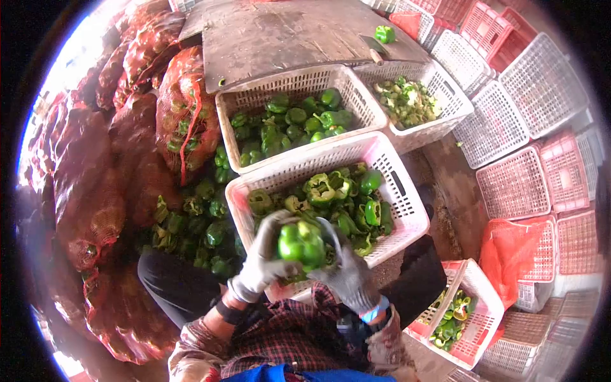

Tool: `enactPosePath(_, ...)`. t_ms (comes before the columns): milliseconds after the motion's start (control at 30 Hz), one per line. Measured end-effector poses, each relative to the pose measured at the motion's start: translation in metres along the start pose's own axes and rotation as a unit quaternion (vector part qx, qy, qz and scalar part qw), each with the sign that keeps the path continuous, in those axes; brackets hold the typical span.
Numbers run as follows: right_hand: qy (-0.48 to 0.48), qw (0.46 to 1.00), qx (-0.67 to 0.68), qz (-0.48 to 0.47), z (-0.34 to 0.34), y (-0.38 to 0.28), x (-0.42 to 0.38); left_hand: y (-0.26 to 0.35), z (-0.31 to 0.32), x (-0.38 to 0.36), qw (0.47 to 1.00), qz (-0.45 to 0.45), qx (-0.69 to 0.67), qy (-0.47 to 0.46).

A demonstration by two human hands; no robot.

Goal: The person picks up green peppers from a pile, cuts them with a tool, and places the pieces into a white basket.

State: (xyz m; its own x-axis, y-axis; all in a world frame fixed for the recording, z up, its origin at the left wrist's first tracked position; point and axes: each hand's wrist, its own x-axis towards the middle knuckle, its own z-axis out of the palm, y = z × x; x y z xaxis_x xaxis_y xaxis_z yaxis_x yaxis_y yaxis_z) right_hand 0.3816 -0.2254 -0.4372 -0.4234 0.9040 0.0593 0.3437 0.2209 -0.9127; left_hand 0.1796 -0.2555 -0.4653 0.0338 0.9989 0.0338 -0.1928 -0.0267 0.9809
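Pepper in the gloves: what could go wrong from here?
1. Pepper could slip: its skin looks glossy, and the left hand and right hand have it above the near crate, so it would probably land among the cut ones.
2. Knife lies at the board's edge by the scrap crate; a bump might drop it in.
3. Floor peppers lie close to the left knee; shifting that leg might crush some.

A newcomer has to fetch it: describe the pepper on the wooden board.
Find the wide wooden board beyond the crates. Toward its right edge, beside a knife, sits a green pepper. Unlike the peppers piled in the crates, it sits alone.
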Motion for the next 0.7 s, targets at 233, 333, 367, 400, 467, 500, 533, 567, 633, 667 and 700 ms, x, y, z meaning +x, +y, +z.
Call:
enactPosePath(233,-0.065,0.996,-0.009,0.057,0.024,0.041,-0.008,-0.029,0.033,-0.020,0.983,-0.177,-0.017,0.036)
enactPosePath(333,-0.110,0.990,0.078,0.044,0.023,0.048,-0.011,-0.045,0.029,-0.029,0.985,-0.166,0.047,0.018)
enactPosePath(367,-0.147,0.982,0.026,0.113,0.020,0.056,-0.017,-0.047,0.027,-0.029,0.981,-0.161,0.107,0.018)
enactPosePath(400,-0.153,0.984,0.018,0.091,0.017,0.061,-0.017,-0.048,0.026,-0.026,0.982,-0.164,0.097,0.000)
enactPosePath(467,-0.166,0.985,-0.004,0.048,0.009,0.069,-0.016,-0.053,0.026,-0.023,0.982,-0.170,0.070,-0.035)
enactPosePath(500,-0.179,0.979,0.060,0.072,0.005,0.073,-0.018,-0.056,0.027,-0.020,0.984,-0.166,0.049,-0.048)
enactPosePath(533,-0.190,0.969,0.122,0.097,0.000,0.078,-0.020,-0.057,0.027,-0.021,0.977,-0.202,-0.051,-0.048)
enactPosePath(567,-0.200,0.945,0.208,0.151,-0.003,0.080,-0.023,-0.058,0.025,-0.021,0.960,-0.235,-0.147,-0.047)
enactPosePath(633,-0.204,0.917,0.283,0.192,-0.008,0.085,-0.026,-0.062,0.017,-0.021,0.917,-0.275,-0.279,-0.076)
enactPosePath(667,-0.200,0.923,0.273,0.181,-0.010,0.087,-0.028,-0.071,0.016,-0.022,0.908,-0.266,-0.315,-0.068)
enactPosePath(700,-0.196,0.931,0.260,0.167,-0.014,0.092,-0.029,-0.083,0.016,-0.021,0.900,-0.254,-0.350,-0.063)
